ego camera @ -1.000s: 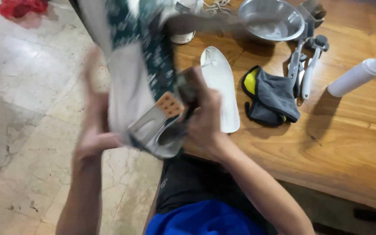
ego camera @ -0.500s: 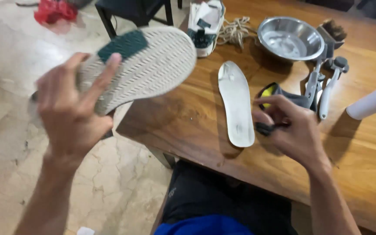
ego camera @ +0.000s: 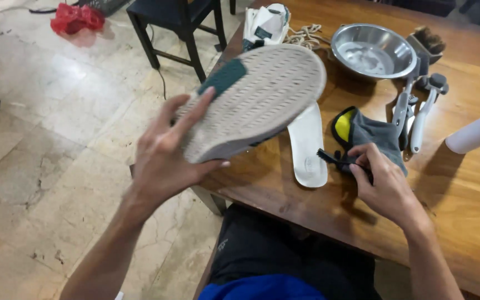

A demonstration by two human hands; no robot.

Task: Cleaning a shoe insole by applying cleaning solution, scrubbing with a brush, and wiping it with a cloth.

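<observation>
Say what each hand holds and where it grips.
Left hand grips the upturned shoe at its heel end. Right hand fingers pinch a small dark brush by its handle.

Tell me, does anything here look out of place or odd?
Slightly. The white insole lies alone on the wooden table, outside its shoe, which the left hand holds sole-up. A red bundle lies on the floor. Nothing looks spilled or broken.
</observation>
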